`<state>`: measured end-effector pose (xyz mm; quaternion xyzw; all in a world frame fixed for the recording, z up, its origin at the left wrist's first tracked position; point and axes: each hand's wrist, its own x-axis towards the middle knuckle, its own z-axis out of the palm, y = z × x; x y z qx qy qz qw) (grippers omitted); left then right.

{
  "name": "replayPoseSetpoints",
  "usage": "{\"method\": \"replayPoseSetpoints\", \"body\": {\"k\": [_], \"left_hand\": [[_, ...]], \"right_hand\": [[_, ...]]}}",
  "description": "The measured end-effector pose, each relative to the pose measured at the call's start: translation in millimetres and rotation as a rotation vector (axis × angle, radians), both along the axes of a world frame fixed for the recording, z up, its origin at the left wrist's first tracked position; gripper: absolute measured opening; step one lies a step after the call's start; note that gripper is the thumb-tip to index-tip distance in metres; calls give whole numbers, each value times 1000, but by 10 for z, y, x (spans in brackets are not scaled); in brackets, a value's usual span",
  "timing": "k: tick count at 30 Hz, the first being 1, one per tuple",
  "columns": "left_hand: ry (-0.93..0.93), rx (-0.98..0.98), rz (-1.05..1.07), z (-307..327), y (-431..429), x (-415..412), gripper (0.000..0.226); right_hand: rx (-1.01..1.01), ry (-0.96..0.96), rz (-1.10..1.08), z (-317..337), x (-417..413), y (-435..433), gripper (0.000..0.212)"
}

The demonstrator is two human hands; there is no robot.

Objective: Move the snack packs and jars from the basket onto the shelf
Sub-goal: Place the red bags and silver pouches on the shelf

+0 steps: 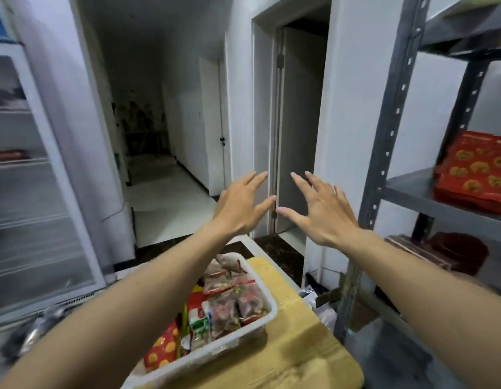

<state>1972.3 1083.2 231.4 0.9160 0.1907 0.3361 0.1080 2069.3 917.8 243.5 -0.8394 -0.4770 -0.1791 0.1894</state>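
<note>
Snack packs [232, 301] in red, green and clear wrap fill the white plastic basket [272, 308], which sits near and low on a tan cardboard box [305, 357]; no jar can be told apart among them; the left hand [241, 209] and right hand [322, 211] hover beyond it, fingers spread wide, holding nothing; a pick looks next, needing a reach down; the grey metal shelf [412, 189] at right bears red printed packs [476, 175].

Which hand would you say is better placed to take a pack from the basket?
Probably the left hand: open, its forearm crosses above the basket; the right hand is nearer the shelf.
</note>
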Motion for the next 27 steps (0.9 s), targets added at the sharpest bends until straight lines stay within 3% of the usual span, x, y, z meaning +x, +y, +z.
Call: {"method": "replayPoseSetpoints", "body": {"k": [8, 18, 27], "left_hand": [[2, -115, 157, -545, 572, -782, 60], [91, -373, 401, -1441, 1225, -1249, 62], [234, -614, 591, -2153, 1741, -1871, 49]], "right_hand": [[-43, 128, 200, -595, -534, 902, 79], [-210, 456, 463, -1371, -545, 1925, 79], [-479, 506, 651, -2099, -806, 2822, 49]]}}
